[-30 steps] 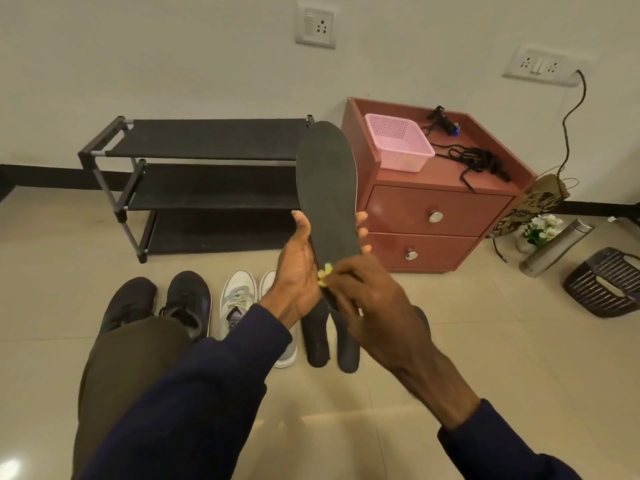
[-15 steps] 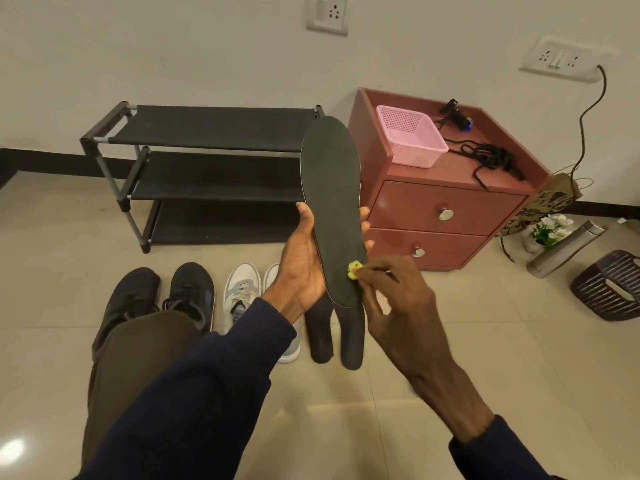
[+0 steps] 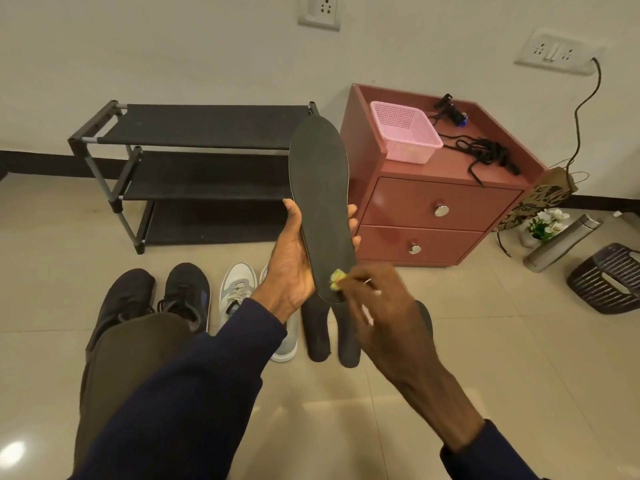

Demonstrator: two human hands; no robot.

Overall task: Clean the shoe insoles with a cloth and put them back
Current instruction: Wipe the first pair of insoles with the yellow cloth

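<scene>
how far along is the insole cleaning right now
Done: two dark insoles are out, lying on the tiled floor beside the grey-white sneakers. In hand: the left hand holds a long black insole upright while the right hand pinches a small yellow cloth against its lower end. Left: putting the insoles back.

L hand [image 3: 289,271] grips black insole [image 3: 320,188] upright; R hand [image 3: 381,313] pinches yellow cloth [image 3: 335,280] on its heel.

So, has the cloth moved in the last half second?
Yes: the yellow cloth in the right hand slid left, from the right edge of the insole toward its middle, away from the lower drawer knob.
</scene>
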